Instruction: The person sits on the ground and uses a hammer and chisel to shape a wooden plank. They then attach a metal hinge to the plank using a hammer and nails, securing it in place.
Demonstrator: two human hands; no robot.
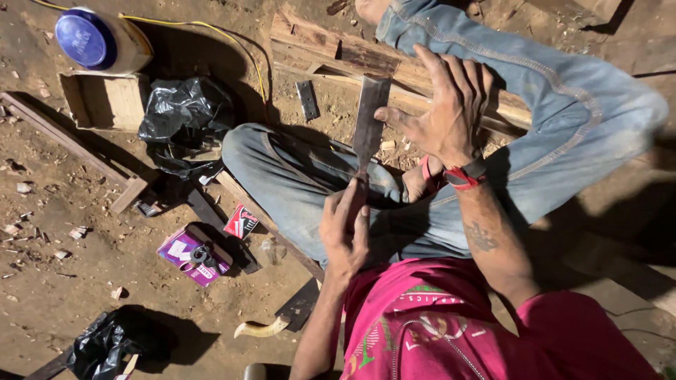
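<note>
Seated worker on dirt floor [63, 295]. Left hand [345, 232], grip closed around the handle end of a broad flat dark steel chisel blade [368, 119]; right hand [447, 105], fingers spread, thumb touching the blade's far part. The tool, held above the lap, appears stiff, fairly heavy, sharp-edged: best held at the handle.

Off beside my knee, a purple box [191, 255] is lying on the dirt floor [63, 281], with a small red packet [241, 221] just beside it. Two crumpled black plastic bags [184, 116] are sitting on the ground, one above, one lower down [105, 345]. A blue-lidded container [95, 39] is standing near an open wooden box [105, 100], a yellow cable [211, 32] trailing past. A metal hinge [307, 98] is lying by the wooden planks [331, 53].
</note>
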